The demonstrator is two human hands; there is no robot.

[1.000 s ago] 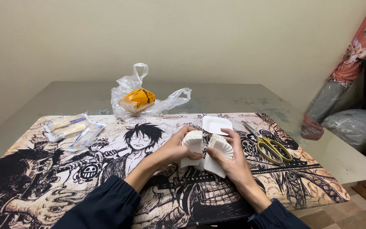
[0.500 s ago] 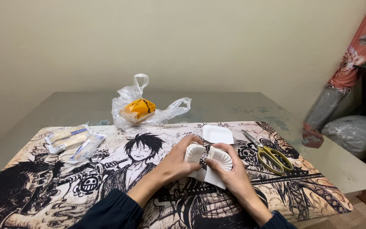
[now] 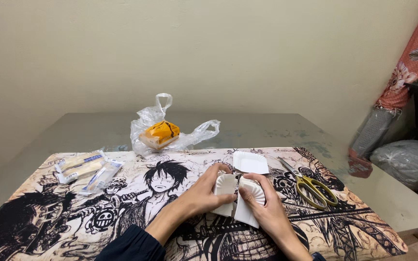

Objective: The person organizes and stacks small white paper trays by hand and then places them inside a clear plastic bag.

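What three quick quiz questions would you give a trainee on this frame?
1. True or false: the scissors with yellow handles are in the right hand.
2. Which item lies just beyond both hands on the printed mat? A) a white square paper plate B) a mug C) a roll of tape
3. What sits inside the clear plastic bag at the mat's far edge?

Key
1. False: they lie on the mat to the right of that hand, untouched.
2. A.
3. An orange and yellow box.

Both the left hand and the right hand hold folded white paper plates.
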